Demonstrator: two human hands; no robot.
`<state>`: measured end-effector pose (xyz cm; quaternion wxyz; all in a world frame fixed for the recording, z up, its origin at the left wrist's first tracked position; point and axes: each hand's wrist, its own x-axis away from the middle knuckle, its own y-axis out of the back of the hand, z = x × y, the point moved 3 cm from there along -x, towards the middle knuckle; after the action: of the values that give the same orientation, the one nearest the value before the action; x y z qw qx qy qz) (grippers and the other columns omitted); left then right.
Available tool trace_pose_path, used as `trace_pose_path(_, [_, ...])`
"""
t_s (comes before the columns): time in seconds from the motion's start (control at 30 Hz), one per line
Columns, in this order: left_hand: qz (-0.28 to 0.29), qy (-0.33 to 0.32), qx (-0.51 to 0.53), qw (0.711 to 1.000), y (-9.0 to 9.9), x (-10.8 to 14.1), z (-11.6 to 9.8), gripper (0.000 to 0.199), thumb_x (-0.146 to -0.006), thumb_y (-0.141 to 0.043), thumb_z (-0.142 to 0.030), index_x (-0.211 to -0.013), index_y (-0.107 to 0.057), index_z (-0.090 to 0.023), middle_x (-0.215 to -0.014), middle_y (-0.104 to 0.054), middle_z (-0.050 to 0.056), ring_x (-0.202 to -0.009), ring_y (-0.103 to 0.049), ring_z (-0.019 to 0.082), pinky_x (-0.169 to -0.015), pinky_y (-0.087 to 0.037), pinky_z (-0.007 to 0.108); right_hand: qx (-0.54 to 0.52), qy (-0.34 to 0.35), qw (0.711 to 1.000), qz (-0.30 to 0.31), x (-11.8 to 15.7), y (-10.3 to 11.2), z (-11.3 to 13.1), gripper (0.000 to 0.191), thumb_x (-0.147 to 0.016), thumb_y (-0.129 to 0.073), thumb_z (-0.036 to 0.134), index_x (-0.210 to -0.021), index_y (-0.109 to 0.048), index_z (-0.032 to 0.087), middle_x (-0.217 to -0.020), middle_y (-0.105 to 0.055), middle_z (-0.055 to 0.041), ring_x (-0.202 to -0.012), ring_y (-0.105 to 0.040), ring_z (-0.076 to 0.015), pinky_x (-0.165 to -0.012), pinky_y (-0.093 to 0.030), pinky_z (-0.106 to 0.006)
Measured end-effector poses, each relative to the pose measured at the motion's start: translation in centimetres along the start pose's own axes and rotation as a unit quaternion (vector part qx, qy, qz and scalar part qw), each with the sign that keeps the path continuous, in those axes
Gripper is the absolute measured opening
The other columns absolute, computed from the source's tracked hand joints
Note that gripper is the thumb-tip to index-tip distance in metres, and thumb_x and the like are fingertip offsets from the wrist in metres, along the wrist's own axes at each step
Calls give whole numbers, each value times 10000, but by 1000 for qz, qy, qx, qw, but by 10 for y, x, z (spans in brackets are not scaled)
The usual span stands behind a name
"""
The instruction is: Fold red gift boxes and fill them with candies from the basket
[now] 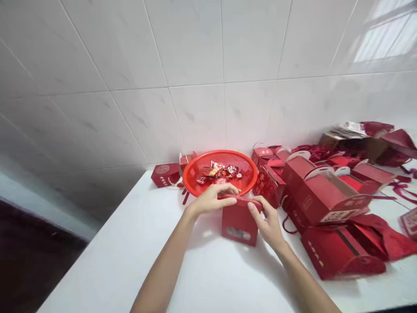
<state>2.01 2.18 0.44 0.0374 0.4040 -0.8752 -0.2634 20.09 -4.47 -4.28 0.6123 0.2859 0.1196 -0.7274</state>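
A red box [240,224] with a small window low on its front stands upright on the white table, in front of a red mesh basket [188,179]. Both hands are at the box's top. My left hand [215,199] is at the upper left, its thumb and fingers curved round the top edge. My right hand [267,219] grips the upper right corner, thumb in front and fingers behind. Wrapped candies [215,172] lie in the basket just beyond my left hand.
Many red gift boxes [321,195] are piled on the right, some with ribbons. A dark red box [165,174] sits left of the basket. The white table [130,261] meets a tiled wall [198,117] behind; its left edge slants towards me.
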Motion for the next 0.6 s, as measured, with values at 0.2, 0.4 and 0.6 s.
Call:
trace_pose_path(0.2, [-2,-6,-22,1000,1,-2,-2,281,-877,-663,-367,-1051,-743,-161,-1034,-751,62,-979,-666,215,-879,-491,300,-5,-4,1000,7,-1,1,-1,213,-955,-559,347,-920,-685,179,-800,-718,-11,-709,-655,-148,-624,-507,-200])
trace_pose_path(0.4, [-23,-16,-37,999,1,-2,-4,255,-832,-702,-358,-956,-769,-145,-939,-761,67,-877,-671,203,-804,-499,289,-13,-14,1000,11,-1,2,-3,208,-950,-577,340,-932,-704,177,-821,-733,-19,-718,-668,-153,-632,-520,-203])
trace_pose_path(0.6, [-21,-12,-26,999,1,-3,-3,237,-834,-698,-352,-933,-759,-145,-911,-748,58,-861,-652,194,-784,-488,279,-16,-21,1000,15,-1,2,-2,210,-941,-595,348,-898,-701,173,-792,-723,-13,-703,-664,-147,-626,-522,-199])
